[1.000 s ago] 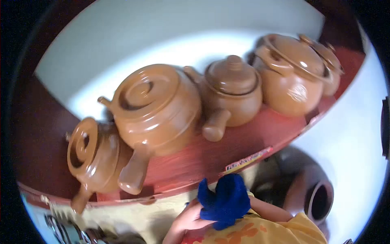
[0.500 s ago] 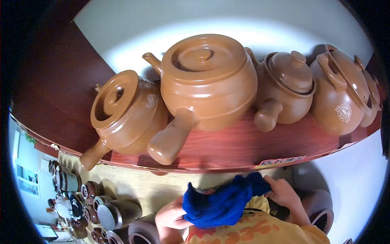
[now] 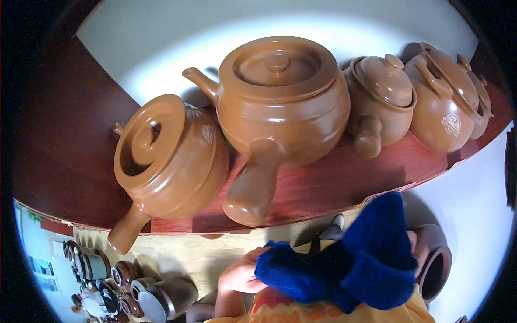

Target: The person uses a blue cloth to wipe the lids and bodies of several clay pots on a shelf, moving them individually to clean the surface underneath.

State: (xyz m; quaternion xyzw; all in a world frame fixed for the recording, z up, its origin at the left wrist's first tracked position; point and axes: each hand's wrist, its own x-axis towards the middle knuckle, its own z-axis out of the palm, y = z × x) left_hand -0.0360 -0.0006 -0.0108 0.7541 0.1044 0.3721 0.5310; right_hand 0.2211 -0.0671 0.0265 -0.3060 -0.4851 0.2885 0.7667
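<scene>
A dark blue cloth (image 3: 377, 258) is spread between both hands, below the shelf's front edge and in front of the yellow shirt. My left hand (image 3: 242, 273) grips its left end. At its right end my right hand (image 3: 419, 248) holds on, with most of the fingers behind the cloth. Above them a large brown clay pot (image 3: 280, 121) with a flat lid, a side handle and a spout stands on the red shelf (image 3: 307, 199). To its left is a similar smaller pot (image 3: 183, 172), and to its right a small round pot (image 3: 385, 102) with a domed lid.
Further right on the shelf stand more lidded clay pots (image 3: 447, 102). A dark jar (image 3: 435, 264) is on the floor at the lower right. Several jars (image 3: 164, 299) crowd the floor at the lower left, near a person (image 3: 94, 301) in the distance.
The cloth's right part has been raised and spread wider, and my right hand has moved right. The view has shifted, so the left pots look lower and the right ones higher.
</scene>
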